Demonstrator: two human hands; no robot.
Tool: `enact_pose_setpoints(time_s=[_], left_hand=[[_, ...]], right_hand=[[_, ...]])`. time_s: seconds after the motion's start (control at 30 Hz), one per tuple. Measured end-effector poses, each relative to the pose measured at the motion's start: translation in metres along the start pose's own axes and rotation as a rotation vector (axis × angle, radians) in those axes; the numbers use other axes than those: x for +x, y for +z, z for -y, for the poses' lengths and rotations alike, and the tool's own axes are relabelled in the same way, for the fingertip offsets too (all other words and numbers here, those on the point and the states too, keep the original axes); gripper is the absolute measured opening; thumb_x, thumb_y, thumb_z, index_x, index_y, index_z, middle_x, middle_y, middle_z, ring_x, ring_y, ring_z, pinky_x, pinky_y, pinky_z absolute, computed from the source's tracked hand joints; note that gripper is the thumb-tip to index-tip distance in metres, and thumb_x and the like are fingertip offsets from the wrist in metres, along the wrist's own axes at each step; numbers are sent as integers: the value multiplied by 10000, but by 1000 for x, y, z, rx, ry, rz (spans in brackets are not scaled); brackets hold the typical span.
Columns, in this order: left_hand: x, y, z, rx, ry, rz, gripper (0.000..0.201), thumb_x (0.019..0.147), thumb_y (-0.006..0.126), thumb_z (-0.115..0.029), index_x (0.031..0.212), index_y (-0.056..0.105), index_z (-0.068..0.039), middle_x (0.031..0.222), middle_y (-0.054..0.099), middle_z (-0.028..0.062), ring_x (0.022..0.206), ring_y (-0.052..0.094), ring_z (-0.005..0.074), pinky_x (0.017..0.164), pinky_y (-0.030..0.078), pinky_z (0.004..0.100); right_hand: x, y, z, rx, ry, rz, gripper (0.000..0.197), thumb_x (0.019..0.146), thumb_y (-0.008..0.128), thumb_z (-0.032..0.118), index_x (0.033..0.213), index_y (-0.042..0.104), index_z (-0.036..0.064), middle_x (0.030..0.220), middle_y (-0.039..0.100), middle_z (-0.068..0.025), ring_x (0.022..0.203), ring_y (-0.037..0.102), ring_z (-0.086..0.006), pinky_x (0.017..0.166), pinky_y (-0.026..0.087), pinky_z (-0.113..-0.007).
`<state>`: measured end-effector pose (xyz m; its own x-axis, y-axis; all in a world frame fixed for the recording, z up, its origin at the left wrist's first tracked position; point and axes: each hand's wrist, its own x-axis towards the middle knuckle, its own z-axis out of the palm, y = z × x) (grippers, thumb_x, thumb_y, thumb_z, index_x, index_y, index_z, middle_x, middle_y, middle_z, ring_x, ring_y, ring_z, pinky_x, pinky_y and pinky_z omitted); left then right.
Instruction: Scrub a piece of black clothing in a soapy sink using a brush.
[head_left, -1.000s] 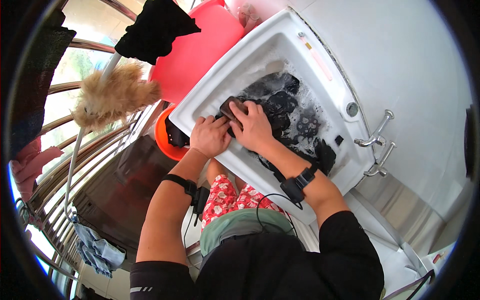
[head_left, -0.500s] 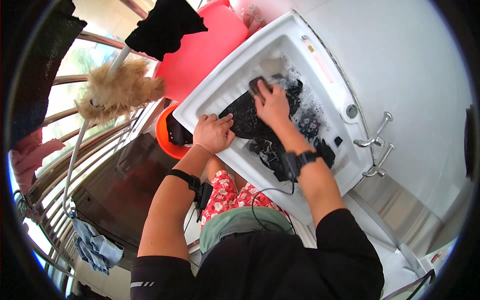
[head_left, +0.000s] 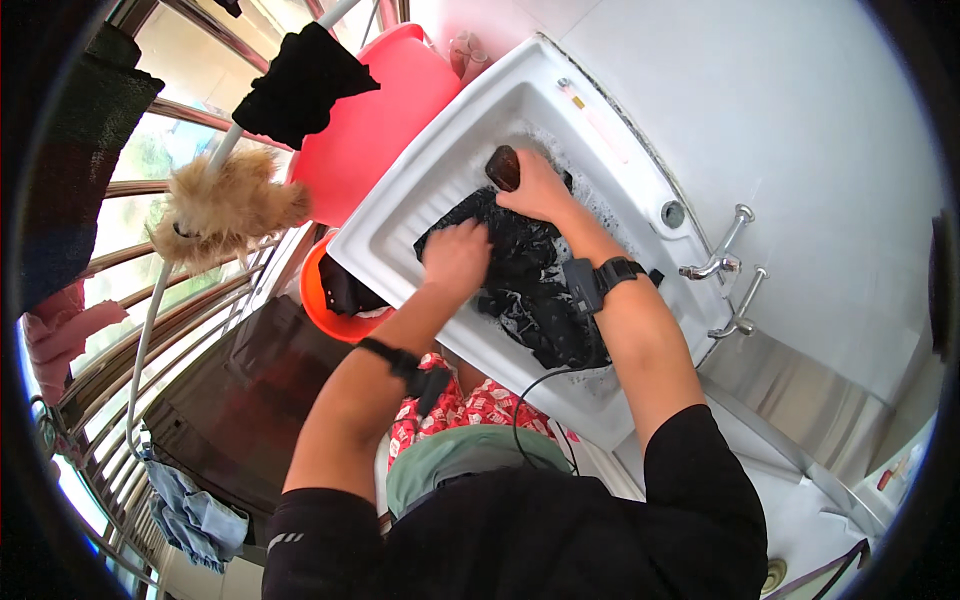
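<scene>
Wet black cloth (head_left: 530, 255) lies in soapy water and over the ridged slope of the white sink (head_left: 395, 170). My left hand (head_left: 460, 258) is closed on the cloth near its left end, fingers bunched into the fabric and partly hidden. In my right hand (head_left: 540, 188) is a brown scrubbing brush (head_left: 503, 168), gripped at one end and tilted beside the far part of the cloth. Its bristles do not show. White foam lies around the cloth.
Two metal taps (head_left: 715, 262) stick out at the sink's right. An orange bucket (head_left: 325, 315) with dark cloth stands left of the sink, below a large pink tub (head_left: 390, 120). A fluffy tan item (head_left: 230, 205) and black cloth (head_left: 305, 85) hang at upper left.
My left hand has moved from the sink's near-left edge onto the cloth and closed on it. My right hand has lifted the brush off the fabric and tilted it. The cloth is more bunched.
</scene>
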<state>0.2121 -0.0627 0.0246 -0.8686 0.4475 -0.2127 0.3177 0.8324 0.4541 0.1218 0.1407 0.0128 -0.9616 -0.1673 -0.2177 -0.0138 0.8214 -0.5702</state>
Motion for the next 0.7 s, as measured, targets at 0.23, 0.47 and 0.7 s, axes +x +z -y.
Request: enact_pose_setpoints(time_s=[0.23, 0.47, 0.7], left_hand=[[41, 57, -60, -5, -285, 144, 239, 1022, 506, -210, 1171, 604, -52, 1222, 632, 143, 995, 719, 310, 773, 607, 443], [15, 41, -69, -27, -4, 319, 322, 966, 572, -113, 1267, 514, -14, 1365, 535, 187, 1012, 726, 334, 821, 618, 441], [32, 54, -73, -91, -301, 348, 304, 999, 558, -145, 1274, 504, -27, 1278, 563, 179, 1029, 722, 353, 832, 615, 438]], right_hand=[[18, 13, 3, -148, 62, 373, 716, 652, 802, 311, 1232, 555, -26, 1191, 675, -277, 1109, 648, -467, 974, 537, -490], [-5, 6, -32, -182, -108, 323, 771, 645, 824, 356, 1275, 562, -4, 1251, 649, -260, 1158, 619, -448, 1016, 511, -497], [2, -7, -20, -96, 106, 536, 823, 652, 824, 413, 1290, 547, -28, 1273, 631, -308, 1164, 637, -429, 1015, 511, -466]])
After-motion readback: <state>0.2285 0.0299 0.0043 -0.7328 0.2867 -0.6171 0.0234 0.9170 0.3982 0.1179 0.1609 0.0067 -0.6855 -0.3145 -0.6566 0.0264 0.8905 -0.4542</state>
